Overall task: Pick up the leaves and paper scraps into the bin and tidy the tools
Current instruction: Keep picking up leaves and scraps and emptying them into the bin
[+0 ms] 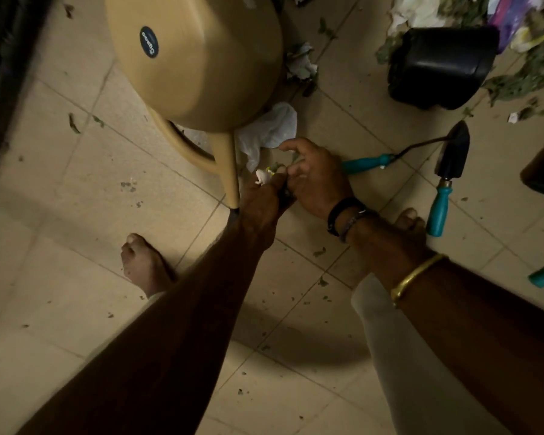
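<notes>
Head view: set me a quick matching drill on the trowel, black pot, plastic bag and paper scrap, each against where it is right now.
Things:
1 trowel
2 black pot
3 plastic bag
4 paper scrap

Places:
A pinched in the left hand
B on the floor beside the stool leg
C among leaves at the top right
D flat on the tiles, right of the right hand

Pairs: 1-D, 2-C, 3-B, 4-A.
</notes>
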